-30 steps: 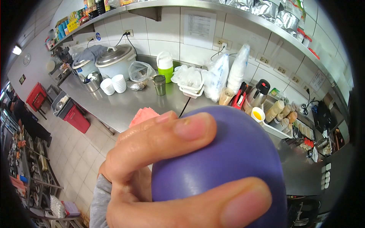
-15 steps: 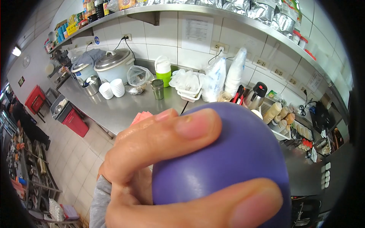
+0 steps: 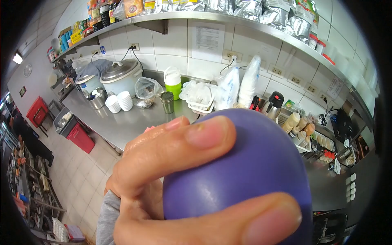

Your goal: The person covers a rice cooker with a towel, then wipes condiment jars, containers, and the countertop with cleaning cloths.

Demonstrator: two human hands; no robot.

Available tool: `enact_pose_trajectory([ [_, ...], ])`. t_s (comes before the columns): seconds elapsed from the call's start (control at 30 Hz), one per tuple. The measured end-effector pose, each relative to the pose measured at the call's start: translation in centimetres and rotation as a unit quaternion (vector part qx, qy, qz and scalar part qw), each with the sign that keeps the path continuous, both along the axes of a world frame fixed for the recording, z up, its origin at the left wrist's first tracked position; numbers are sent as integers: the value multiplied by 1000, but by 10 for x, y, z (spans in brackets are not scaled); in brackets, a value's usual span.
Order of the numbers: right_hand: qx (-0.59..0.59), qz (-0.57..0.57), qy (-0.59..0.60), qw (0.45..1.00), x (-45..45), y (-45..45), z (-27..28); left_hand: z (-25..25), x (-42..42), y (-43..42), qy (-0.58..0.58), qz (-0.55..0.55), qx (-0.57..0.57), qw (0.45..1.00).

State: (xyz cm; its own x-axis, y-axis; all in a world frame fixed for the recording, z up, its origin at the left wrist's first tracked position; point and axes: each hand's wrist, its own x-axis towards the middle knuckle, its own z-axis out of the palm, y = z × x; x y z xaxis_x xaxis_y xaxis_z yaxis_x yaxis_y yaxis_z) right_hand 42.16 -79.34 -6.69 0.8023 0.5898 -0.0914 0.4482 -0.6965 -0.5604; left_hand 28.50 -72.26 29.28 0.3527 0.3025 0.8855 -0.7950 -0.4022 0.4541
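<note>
Left hand grips a purple rounded object close to the camera

At far left a person in dark clothes stands beyond a red bin. The steel table begins next, bearing a lidded pot, two stacks of white bowls and a clear bag. In front of it all, the left hand reaches in from a grey sleeve, its fingers curled over the purple object's top, thumb pressed on its near side; the object fills the lower middle. Behind stand a metal cup, a green-and-white jug, a white basket and bagged cups. Further right are a thermos and squeeze bottles. The right hand's state cannot be told.
</note>
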Motion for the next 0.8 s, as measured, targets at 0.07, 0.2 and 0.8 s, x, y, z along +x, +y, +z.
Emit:
enact_pose_trajectory([
  [0.07,12,3,-4,1000,1,-1,-4,-4,5,-2,-2,0,10,1000],
  [0.2,16,6,-21,1000,2,2,-11,-7,10,-3,-10,0,25,1000],
  [0.8,-30,18,-52,998,7,1,-10,12,13,-10,-42,22,40,998],
])
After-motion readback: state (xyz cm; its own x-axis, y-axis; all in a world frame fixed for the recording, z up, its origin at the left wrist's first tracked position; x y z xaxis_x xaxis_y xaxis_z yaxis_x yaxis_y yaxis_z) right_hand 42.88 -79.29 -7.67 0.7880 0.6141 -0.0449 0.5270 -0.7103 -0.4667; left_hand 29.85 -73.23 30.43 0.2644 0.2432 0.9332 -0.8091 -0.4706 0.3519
